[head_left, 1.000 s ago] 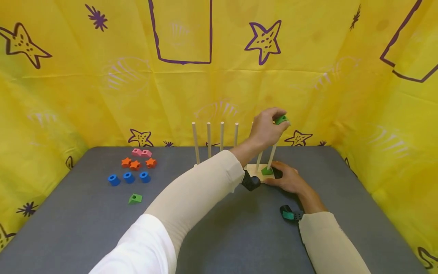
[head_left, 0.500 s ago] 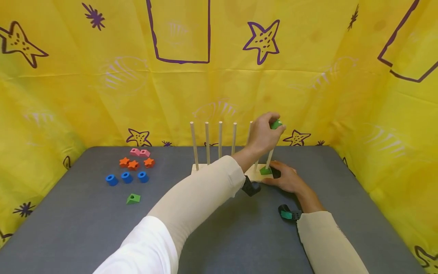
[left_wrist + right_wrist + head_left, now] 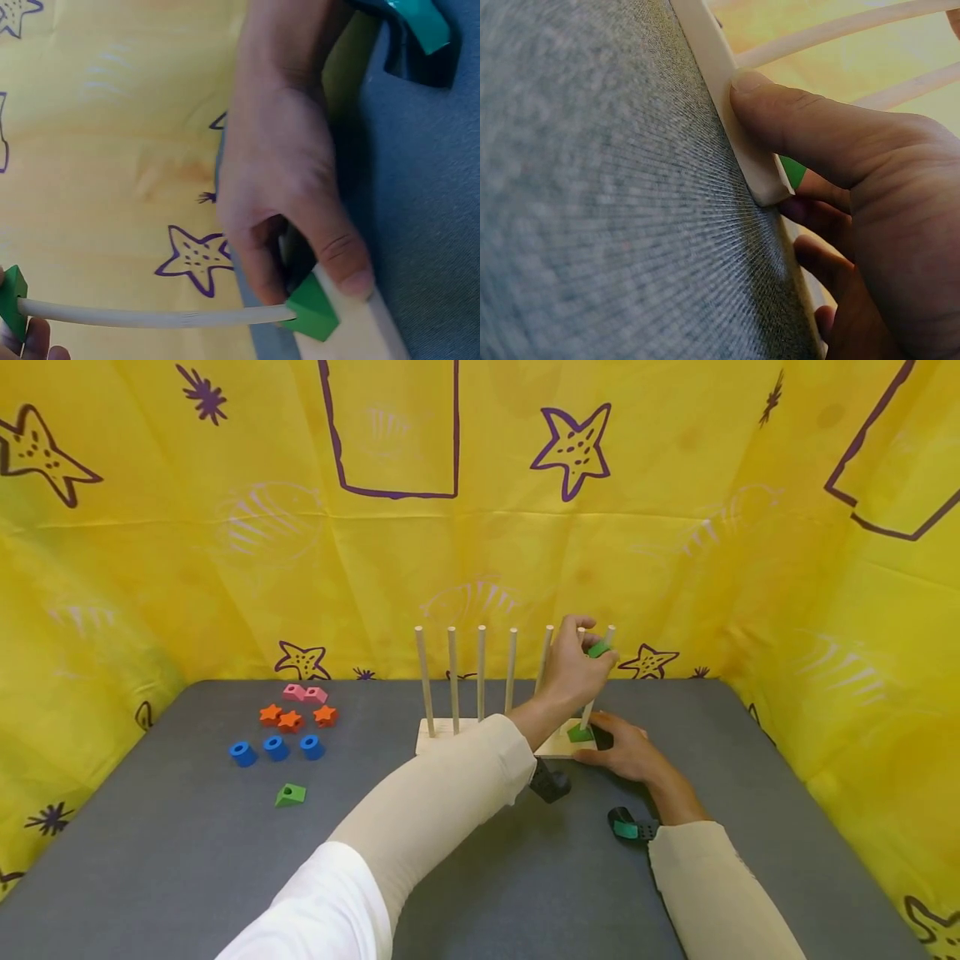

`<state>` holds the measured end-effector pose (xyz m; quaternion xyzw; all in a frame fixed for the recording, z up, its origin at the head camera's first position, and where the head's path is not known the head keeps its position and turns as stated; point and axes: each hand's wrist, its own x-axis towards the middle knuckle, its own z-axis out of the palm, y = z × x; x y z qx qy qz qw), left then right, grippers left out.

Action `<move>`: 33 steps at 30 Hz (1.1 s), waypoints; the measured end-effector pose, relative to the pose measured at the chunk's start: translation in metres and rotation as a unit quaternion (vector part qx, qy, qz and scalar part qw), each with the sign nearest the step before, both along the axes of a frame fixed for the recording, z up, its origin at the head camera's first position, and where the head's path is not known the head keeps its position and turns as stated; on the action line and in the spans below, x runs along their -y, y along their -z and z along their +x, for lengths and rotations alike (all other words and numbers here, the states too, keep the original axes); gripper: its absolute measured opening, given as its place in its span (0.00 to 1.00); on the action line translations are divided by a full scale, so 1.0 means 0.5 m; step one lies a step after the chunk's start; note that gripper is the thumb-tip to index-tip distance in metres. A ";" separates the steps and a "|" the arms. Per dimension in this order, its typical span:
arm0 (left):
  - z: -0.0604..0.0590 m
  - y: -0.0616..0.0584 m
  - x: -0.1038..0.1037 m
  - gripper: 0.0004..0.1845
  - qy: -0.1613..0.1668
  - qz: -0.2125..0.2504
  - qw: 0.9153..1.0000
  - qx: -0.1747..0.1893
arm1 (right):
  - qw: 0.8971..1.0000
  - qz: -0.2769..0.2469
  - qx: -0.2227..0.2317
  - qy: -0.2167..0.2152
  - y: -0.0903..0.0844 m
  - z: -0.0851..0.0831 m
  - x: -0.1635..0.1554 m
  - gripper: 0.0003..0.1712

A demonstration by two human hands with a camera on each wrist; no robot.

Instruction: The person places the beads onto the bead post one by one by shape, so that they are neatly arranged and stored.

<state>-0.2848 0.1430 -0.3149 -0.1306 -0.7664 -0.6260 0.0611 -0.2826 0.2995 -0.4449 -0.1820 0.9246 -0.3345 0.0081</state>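
My left hand point(image 3: 573, 670) pinches a green block point(image 3: 598, 649) near the top of the rightmost peg, whose tip shows just above it. In the left wrist view, that held block point(image 3: 13, 304) sits at one end of the wooden peg point(image 3: 150, 314). At the peg's foot, a second green block point(image 3: 313, 309) lies on the base. My right hand point(image 3: 632, 753) grips the right end of the wooden pegboard point(image 3: 437, 743), thumb in front and fingers behind, as the right wrist view shows. My left forearm hides the middle of the base.
On the left of the grey table point(image 3: 187, 877) lie pink blocks point(image 3: 316, 695), orange stars point(image 3: 289, 721), blue cylinders point(image 3: 276, 748) and one green block point(image 3: 291, 794). Several upright pegs point(image 3: 482, 677) stand left of my left hand. A yellow patterned cloth point(image 3: 375, 568) rises behind.
My left hand has come down and slightly left with the green block, from above the rightmost peg to around its top. The right hand keeps its hold on the base.
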 end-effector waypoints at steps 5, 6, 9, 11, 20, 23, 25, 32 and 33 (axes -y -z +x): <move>0.004 0.023 0.003 0.14 -0.005 -0.012 1.000 0.003 | 1.000 0.006 -0.004 -0.002 0.003 -0.001 -0.003 0.42; 0.005 0.028 0.003 0.14 -0.008 -0.013 1.000 0.004 | 1.000 0.007 -0.005 -0.002 0.003 0.000 -0.003 0.42; 0.004 0.045 0.000 0.13 -0.019 -0.002 1.000 0.016 | 1.000 0.012 -0.006 0.000 0.005 0.000 -0.005 0.42; 0.005 0.057 -0.003 0.13 -0.027 0.010 0.999 0.031 | 1.000 0.015 -0.007 0.001 0.006 0.000 -0.005 0.43; 0.005 0.111 -0.008 0.09 -0.048 0.046 0.995 0.078 | 1.000 -0.001 -0.015 -0.008 0.006 -0.001 -0.002 0.42; 0.003 0.132 -0.011 0.09 -0.064 0.050 0.992 0.096 | 1.000 -0.011 -0.020 -0.012 0.005 0.001 -0.001 0.41; 0.004 0.144 -0.010 0.09 -0.071 0.040 0.992 0.101 | 0.999 -0.017 -0.023 -0.016 0.005 0.001 0.000 0.42; 0.005 0.180 -0.007 0.10 -0.078 0.031 0.993 0.087 | 0.999 -0.018 -0.033 -0.014 0.006 0.000 0.000 0.37; 0.005 0.187 -0.007 0.10 -0.080 0.030 0.992 0.090 | 0.999 -0.016 -0.033 -0.012 0.006 0.000 0.000 0.36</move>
